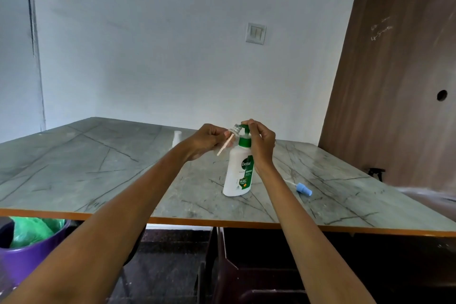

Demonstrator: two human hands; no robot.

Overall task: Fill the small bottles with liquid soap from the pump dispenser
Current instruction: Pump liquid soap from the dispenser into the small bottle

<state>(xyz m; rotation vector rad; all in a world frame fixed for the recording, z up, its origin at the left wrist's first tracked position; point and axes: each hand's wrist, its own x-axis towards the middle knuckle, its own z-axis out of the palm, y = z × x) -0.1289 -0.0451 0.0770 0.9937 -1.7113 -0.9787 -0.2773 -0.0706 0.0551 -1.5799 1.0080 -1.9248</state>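
On the grey marble-patterned tabletop (98, 155) with an orange near edge, against a white wall, the white green-topped pump dispenser (238, 173) stands centre-right, right hand (261, 140) curled over its pump, left hand (207, 139) pinching a small clear bottle (234, 131) at the spout.

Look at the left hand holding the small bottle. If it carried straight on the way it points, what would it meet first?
The left hand points right, tipping the small bottle towards the green pump. It would probably meet the pump spout first, with the right hand just behind; depth here is hard to judge.
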